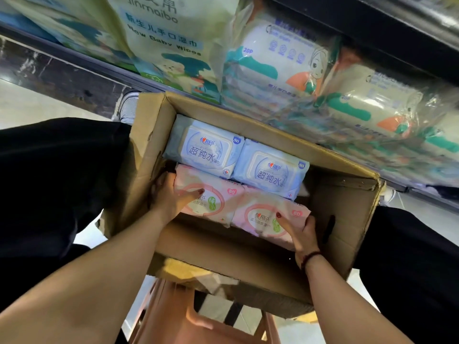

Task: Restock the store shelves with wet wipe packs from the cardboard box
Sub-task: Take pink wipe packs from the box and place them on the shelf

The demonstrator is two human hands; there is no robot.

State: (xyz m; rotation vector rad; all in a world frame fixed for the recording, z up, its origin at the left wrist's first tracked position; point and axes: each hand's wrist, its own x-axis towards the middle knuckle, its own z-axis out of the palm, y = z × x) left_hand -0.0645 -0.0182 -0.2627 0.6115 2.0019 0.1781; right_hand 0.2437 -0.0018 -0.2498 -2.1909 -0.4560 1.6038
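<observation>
Hands first: my left hand [169, 194] wraps the outer end of the left pink soft-plastic wet wipe pack [206, 202], thumb laid across its printed top and the other fingers tucked out of sight between the pack and the wall of the open brown cardboard box [347, 219]. My right hand [301, 234] closes on the near corner of the right pink wet wipe pack [270, 217], thumb on top, fingers curled over the edge facing me. Both hands are partly closed, each with a grip on its own pack. The two pink packs lie side by side and touching, between my hands. Just beyond my fingers sit two pale blue wet wipe packs with rigid flip lids [236, 157], also touching each other and hard against the pink row. The box rests on a reddish-brown plastic stool [173, 319] below my wrists. Past the box, further than my hands reach now, the store shelf [99, 68] holds green-and-white baby wipe bundles in clear wrap [285, 70].

I judge the pink packs to be soft, dense and fairly heavy with moisture, their film slick, so pinching the wrapper would slip or stretch. Squeezing the pair together from the outer ends, or cupping underneath, looks safest. The hard lid seems a poor handle.
</observation>
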